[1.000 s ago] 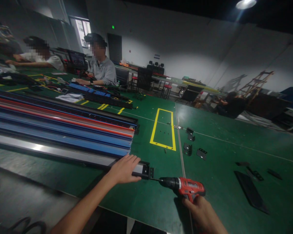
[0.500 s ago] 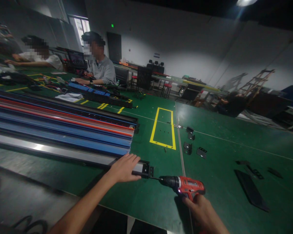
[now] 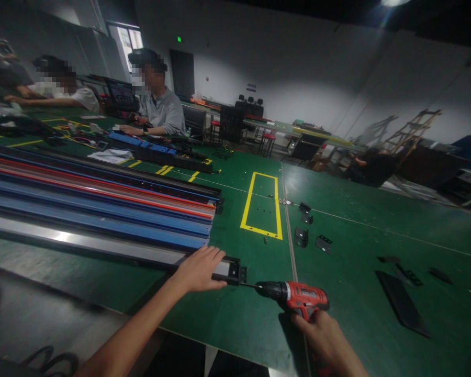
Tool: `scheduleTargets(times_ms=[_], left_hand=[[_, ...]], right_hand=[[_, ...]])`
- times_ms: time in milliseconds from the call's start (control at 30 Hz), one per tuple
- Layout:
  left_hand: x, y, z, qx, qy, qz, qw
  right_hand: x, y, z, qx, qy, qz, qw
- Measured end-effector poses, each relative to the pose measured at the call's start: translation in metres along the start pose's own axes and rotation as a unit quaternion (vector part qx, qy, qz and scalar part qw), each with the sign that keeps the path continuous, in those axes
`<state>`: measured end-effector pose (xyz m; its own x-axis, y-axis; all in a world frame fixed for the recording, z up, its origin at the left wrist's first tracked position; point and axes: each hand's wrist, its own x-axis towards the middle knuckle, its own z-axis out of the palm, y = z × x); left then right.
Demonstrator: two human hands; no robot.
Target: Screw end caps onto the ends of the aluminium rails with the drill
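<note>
My left hand [image 3: 201, 269] wraps over a long black-edged rail [image 3: 113, 246] with a pale top, close to its right end. A small black bracket [image 3: 243, 274] with holes sits at that end. In my right hand [image 3: 325, 334] is a red and black cordless drill [image 3: 306, 297], pointed left and gripped by its handle. Its thin bit [image 3: 249, 285] reaches the rail's end at the bracket; the exact contact of the tip is too small to make out. My right fingers are partly hidden behind the handle.
Blue and red long profiles [image 3: 149, 209] lie side by side beyond the rail. Several black brackets [image 3: 301, 236] and a dark flat plate [image 3: 402, 303] lie on the green table [image 3: 349, 209]. Tiny screws [image 3: 265, 240] rest near a yellow taped rectangle [image 3: 278, 209]. A co-worker [image 3: 163, 112] sits across.
A small light under the drill's chuck was lit before and no longer shows. Both hands, the drill and the rail hold nearly the same positions; the view has shifted slightly.
</note>
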<state>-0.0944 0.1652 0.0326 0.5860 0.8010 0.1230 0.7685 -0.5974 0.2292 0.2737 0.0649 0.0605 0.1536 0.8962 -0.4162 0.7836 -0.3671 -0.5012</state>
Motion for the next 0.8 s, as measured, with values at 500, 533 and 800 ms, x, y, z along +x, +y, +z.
scheduleTargets(times_ms=[500,533,800], left_hand=[[0.0002,-0.0007,0.0012,0.003,-0.003,-0.008,1.000],[0.0003,-0.0006,0.0012,0.003,-0.002,-0.009,1.000],[-0.0001,-0.0025,0.0027,-0.011,0.007,-0.003,1.000]], right_hand=[[0.0029,0.0068,0.0037,0.005,0.017,0.001,1.000],[0.0033,0.0073,0.0038,0.002,0.016,0.002,1.000],[-0.0008,-0.0020,0.0011,0.008,0.004,0.006,1.000]])
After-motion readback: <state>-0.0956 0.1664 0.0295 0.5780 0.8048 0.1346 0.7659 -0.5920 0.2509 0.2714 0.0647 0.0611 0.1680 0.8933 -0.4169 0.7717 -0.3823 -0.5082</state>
